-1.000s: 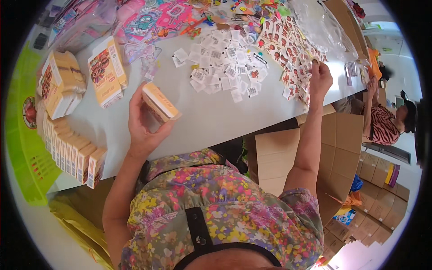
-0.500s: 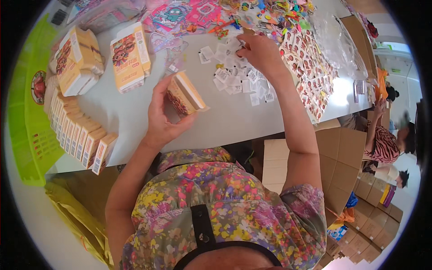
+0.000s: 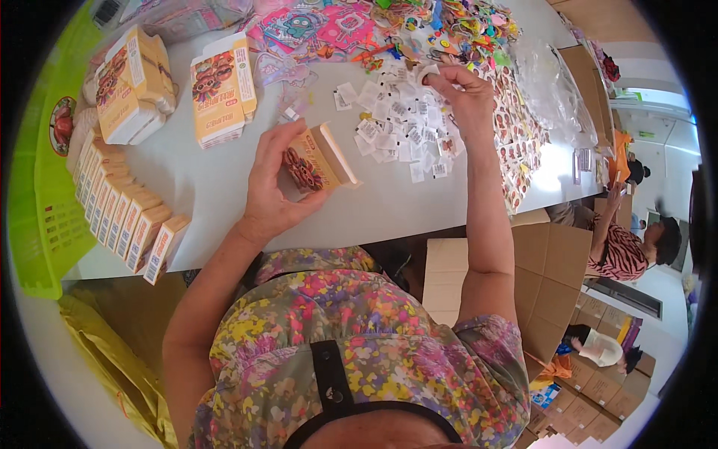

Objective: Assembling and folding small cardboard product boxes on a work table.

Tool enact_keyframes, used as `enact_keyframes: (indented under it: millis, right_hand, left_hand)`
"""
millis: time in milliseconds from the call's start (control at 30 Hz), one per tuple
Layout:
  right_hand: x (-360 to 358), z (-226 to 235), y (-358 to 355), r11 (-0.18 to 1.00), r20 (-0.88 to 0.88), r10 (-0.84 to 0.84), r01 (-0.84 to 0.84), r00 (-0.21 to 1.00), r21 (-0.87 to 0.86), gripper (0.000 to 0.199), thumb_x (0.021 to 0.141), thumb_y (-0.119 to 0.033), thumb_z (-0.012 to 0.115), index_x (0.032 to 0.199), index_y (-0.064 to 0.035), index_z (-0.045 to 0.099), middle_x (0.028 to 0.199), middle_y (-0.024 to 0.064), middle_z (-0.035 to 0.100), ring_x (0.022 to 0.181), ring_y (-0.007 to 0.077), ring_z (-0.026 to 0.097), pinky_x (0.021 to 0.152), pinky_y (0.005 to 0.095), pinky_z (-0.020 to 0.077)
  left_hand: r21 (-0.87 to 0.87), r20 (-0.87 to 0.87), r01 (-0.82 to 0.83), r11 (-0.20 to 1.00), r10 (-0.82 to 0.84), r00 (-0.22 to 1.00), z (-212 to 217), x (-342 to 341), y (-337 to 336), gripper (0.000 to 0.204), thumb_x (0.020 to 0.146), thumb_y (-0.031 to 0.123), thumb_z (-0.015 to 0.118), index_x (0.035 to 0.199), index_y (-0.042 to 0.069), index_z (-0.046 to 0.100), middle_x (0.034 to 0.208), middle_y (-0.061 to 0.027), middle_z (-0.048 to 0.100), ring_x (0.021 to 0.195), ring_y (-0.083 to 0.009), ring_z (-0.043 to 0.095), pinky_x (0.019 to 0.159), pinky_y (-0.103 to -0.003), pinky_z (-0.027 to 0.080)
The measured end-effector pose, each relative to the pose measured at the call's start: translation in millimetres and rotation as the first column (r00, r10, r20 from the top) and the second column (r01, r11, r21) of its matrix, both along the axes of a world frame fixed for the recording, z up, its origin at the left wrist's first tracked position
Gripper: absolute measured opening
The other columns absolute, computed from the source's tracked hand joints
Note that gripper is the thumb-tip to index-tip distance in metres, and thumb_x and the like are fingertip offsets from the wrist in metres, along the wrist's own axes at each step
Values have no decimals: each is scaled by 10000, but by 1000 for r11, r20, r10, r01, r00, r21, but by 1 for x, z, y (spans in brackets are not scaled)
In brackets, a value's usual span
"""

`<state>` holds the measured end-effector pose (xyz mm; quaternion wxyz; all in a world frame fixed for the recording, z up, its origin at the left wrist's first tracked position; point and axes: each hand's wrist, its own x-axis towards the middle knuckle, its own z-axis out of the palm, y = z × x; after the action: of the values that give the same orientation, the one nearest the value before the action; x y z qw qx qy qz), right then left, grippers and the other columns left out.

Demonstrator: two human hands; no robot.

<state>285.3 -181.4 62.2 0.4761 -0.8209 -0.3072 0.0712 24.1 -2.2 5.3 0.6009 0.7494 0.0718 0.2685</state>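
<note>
Far left, one green plastic crate sits against the edge of the pale surface, cut off by the dark rim. Next to it a curved row of small orange-and-white cartons stands on end along the surface edge; about nine show, upper ones merge into a blur, count unsure. Behind them two bundles of flat cartons: one tied stack, one upright stack.

Centre: left hand closed around one small open carton, thumb on the printed face, fingers behind, flap up, held just above the surface. Inside of carton not visible.

Right of that, a spread of little white packets, dozens, too many and too small to count. Right hand is over them, fingertips pinched together on one small white piece; what exactly it is, hard to make out. Beyond, a heap of coloured toy bits and pink sheets, uncountable, top cut off. A strip of printed stickers runs along the right side.

Far right, one other person in a striped top seated, partly cut off; brown cardboard boxes below the surface.

Versus half a second ago: right hand was flat down on the packets, now it has lifted with a pinch. Left hand keeps the carton, turned slightly, about the same place.
</note>
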Motion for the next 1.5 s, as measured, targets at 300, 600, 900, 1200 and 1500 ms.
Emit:
enact_keyframes:
  millis: [300, 600, 900, 1200, 1500]
  right_hand:
    - [-131, 53, 23, 959, -340, 264, -210, 902, 188, 48, 829, -37, 714, 852, -1, 692, 808, 47, 688, 633, 93, 576, 534, 231, 431]
    - [-141, 44, 39, 964, 513, 266, -219, 816, -150, 155, 705, -6, 767, 845, -6, 699, 833, 54, 653, 719, 202, 595, 580, 298, 463]
    - [-129, 53, 55, 870, 452, 489, -378, 746, -316, 141, 696, -65, 754, 832, -55, 717, 1091, 106, 606, 1014, 311, 541, 858, 409, 437]
    - [-84, 71, 81, 677, -64, 735, -735, 675, 30, 221, 771, -142, 737, 953, -18, 726, 1088, 107, 661, 1043, 207, 577, 900, 366, 429]
    - [-14, -31, 184, 887, 602, 389, -107, 697, -449, 427, 827, -372, 694, 1030, 3, 689, 1111, 161, 663, 944, 313, 655, 799, 393, 512]
  left_hand:
    - [244, 84, -193, 950, 178, 980, -1, 2, -7, 674, 579, 139, 861, 1162, 34, 540, 1026, -139, 587, 954, -318, 592, 846, -382, 495]
    - [379, 116, -294, 877, 271, 956, 0, -2, -9, 691, 533, 148, 869, 1130, 28, 541, 1018, -155, 583, 949, -347, 579, 832, -411, 495]
    - [312, 112, -319, 895, 299, 948, 0, -4, -8, 701, 537, 135, 863, 1141, 25, 525, 1047, -176, 562, 980, -363, 567, 846, -419, 491]
    - [106, 26, -290, 951, 289, 957, -4, -6, -3, 735, 559, 126, 870, 1179, 15, 491, 1112, -182, 530, 1024, -344, 563, 848, -391, 495]
    - [76, 22, -250, 965, 249, 968, -7, -2, -8, 725, 585, 154, 870, 1183, 13, 486, 1120, -181, 525, 1031, -335, 562, 853, -383, 494]
